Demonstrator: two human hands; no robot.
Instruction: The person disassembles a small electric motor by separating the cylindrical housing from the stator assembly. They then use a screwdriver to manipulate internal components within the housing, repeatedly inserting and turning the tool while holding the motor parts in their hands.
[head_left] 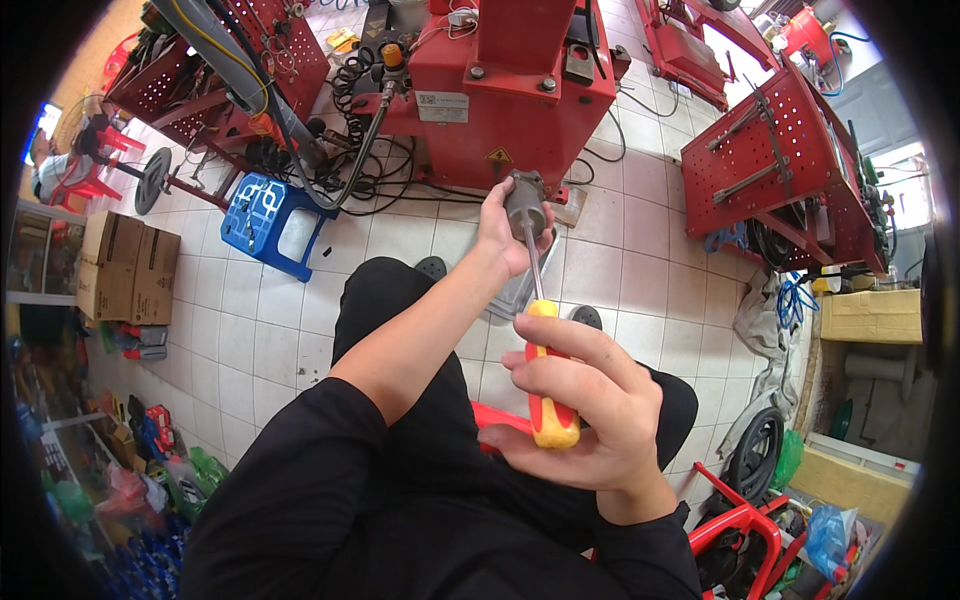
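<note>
My left hand is stretched out ahead over the floor, its fingers wrapped round a grey cylindrical metal part. A screwdriver with a yellow and red handle sits in my right hand, between the fingers and the thumb. Its shaft runs away from me, and its far end meets the near face of the metal part; the tip itself cannot be made out. Under my left hand, partly covered, a grey tray lies on the tiles.
A red machine stands straight ahead, with black cables and hoses round its base. To the left are a blue stool and cardboard boxes. A red pegboard rack stands at right, and a red plastic chair is close at lower right.
</note>
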